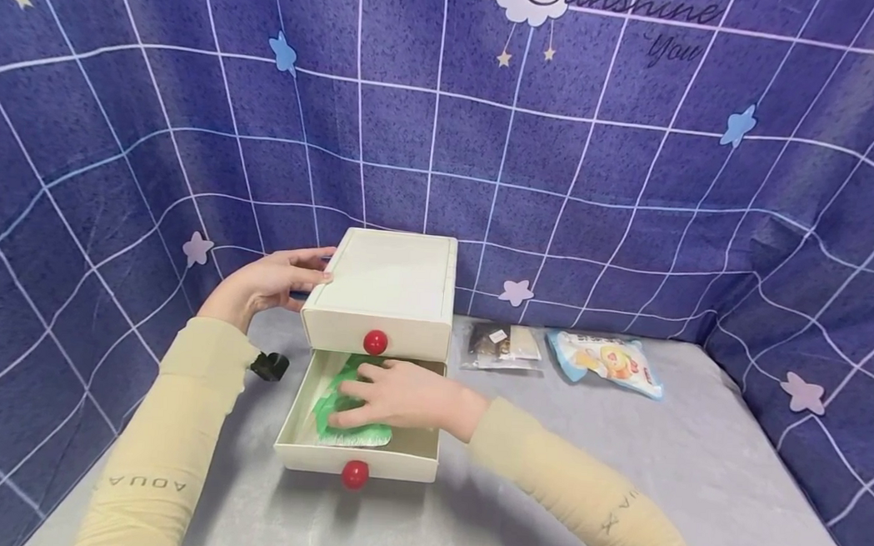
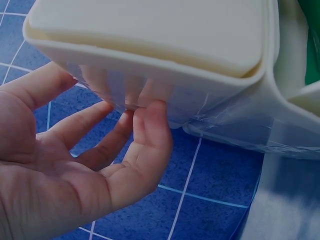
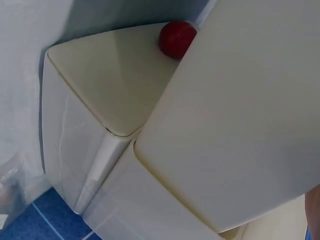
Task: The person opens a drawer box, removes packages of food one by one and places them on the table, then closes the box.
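A small white two-drawer cabinet (image 1: 392, 274) stands on the grey surface, its lower drawer (image 1: 418, 466) pulled out and its upper drawer (image 1: 336, 331) closed. Each drawer front has a round red knob (image 1: 354, 474). Inside the lower drawer lies a green packet (image 1: 330, 400) with a silvery edge. My right hand (image 1: 407, 396) reaches into that drawer, fingers spread over the packet and touching it. At the cabinet's side, my left hand (image 1: 275, 280) touches the clear side wall with bent fingertips (image 2: 155, 112). In the right wrist view the drawer wall hides most of the right hand.
Right of the cabinet lie a clear bag with dark and pale contents (image 1: 503, 346) and a blue-and-white snack packet (image 1: 608, 360). A small black object (image 1: 270, 366) is by the left sleeve. Blue gridded cloth (image 1: 475, 142) hangs behind and on both sides.
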A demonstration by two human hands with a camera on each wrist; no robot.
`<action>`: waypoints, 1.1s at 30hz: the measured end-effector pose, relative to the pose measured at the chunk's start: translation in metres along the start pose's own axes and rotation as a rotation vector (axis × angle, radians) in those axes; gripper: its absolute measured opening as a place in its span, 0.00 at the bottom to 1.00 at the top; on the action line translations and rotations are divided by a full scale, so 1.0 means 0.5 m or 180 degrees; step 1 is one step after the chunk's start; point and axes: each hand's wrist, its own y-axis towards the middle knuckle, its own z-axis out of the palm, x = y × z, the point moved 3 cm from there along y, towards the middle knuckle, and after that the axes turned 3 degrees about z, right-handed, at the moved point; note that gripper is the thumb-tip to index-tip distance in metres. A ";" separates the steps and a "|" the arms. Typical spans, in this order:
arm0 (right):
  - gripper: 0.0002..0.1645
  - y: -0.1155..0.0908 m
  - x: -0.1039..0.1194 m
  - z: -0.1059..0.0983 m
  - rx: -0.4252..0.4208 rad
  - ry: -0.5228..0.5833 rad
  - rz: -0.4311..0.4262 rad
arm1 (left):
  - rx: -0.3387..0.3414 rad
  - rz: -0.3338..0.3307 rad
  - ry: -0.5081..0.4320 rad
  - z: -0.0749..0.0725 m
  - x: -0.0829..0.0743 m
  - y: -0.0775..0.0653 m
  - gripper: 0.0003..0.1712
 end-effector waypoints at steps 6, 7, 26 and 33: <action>0.27 -0.009 -0.003 -0.010 -0.0051 0.0049 0.0114 | 0.0013 0.0020 -0.0007 -0.001 0.002 0.002 0.43; 0.27 -0.010 -0.003 -0.011 -0.0071 0.0052 0.0130 | 0.0012 0.0023 -0.0007 -0.001 0.003 0.002 0.43; 0.24 -0.035 -0.011 -0.065 -0.0344 0.0193 0.0311 | -0.0015 -0.0006 0.0035 -0.001 -0.001 0.001 0.42; 0.22 -0.039 -0.011 -0.094 -0.0651 0.0232 0.0297 | -0.0010 -0.0003 0.0005 -0.001 0.002 0.004 0.42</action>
